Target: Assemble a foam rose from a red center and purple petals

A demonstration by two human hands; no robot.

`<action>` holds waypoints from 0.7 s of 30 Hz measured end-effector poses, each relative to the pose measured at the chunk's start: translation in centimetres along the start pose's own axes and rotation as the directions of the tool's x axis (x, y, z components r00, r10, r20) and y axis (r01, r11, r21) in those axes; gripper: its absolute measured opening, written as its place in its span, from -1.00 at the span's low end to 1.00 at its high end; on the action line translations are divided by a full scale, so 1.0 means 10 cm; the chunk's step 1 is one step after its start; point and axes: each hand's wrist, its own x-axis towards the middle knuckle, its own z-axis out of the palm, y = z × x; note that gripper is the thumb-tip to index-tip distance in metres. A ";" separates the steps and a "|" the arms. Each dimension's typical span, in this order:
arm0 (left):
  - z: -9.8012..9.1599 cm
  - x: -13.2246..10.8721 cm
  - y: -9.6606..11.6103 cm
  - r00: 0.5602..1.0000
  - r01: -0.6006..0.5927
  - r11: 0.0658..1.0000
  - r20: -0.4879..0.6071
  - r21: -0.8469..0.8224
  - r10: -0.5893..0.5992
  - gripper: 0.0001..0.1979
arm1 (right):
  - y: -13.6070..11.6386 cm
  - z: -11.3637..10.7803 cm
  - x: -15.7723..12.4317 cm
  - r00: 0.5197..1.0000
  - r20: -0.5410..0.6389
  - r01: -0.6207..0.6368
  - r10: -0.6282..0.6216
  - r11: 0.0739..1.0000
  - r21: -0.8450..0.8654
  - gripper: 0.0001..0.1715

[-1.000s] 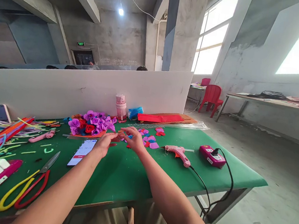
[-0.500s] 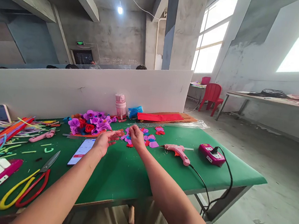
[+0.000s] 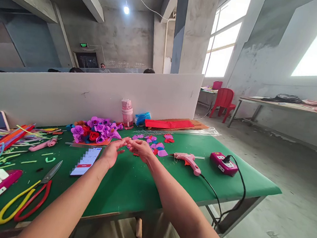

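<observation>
My left hand (image 3: 112, 153) and my right hand (image 3: 141, 150) meet fingertip to fingertip above the green table (image 3: 127, 192). Both are pinched together, and whatever lies between the fingers is too small or hidden to name. Just beyond them is a scatter of purple, red and blue petals (image 3: 162, 153). Behind my left hand sits a heap of purple, red and blue artificial flowers (image 3: 100, 129). A phone (image 3: 86, 161) with a lit screen lies beside my left wrist. To the right of my right hand rests a pink glue gun (image 3: 189, 160), with its cord running off the table edge.
Large scissors (image 3: 34, 192) with yellow and red handles lie at the left, near coloured pipe cleaners (image 3: 3, 143). A power strip (image 3: 223, 164) stands at the right. Along the white partition (image 3: 92, 96) are a pink bottle (image 3: 127, 114), a blue packet (image 3: 142, 119) and red sheets (image 3: 169, 124).
My right hand has come down and left, from a raised position apart from the left, so its fingertips now meet my left hand's. My left hand has barely moved.
</observation>
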 end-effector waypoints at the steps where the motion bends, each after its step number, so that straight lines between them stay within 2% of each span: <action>1: 0.01 0.00 -0.02 1.000 -0.007 0.999 0.007 0.032 0.006 -0.71 | 0.00 0.00 0.00 1.000 -0.008 -0.015 0.015 1.000 -0.013 -0.51; 5: 0.03 -0.03 -0.04 1.000 -0.021 0.996 0.013 0.082 0.020 -0.70 | 0.02 -0.05 0.03 0.999 -0.010 -0.043 0.043 0.999 -0.008 -0.56; 12: -0.10 -0.07 0.07 0.992 0.123 0.985 -0.015 -0.118 -0.126 -0.77 | 0.00 -0.15 0.12 0.990 -0.141 0.035 -0.023 0.996 0.079 -0.62; 15: -0.12 -0.08 0.06 0.990 0.135 0.984 -0.016 -0.119 -0.138 -0.78 | -0.02 -0.09 0.09 0.995 -0.080 0.058 -0.053 0.996 0.060 -0.58; 19: -0.06 -0.08 -0.03 0.992 0.121 0.991 -0.031 -0.049 -0.123 -0.83 | -0.01 0.01 0.03 0.987 0.033 0.157 -0.155 0.987 -0.037 -0.61; 21: -0.01 -0.09 -0.07 0.996 0.074 0.997 -0.056 0.013 -0.073 -0.85 | 0.01 0.01 0.03 0.986 0.008 0.167 -0.166 0.985 -0.033 -0.60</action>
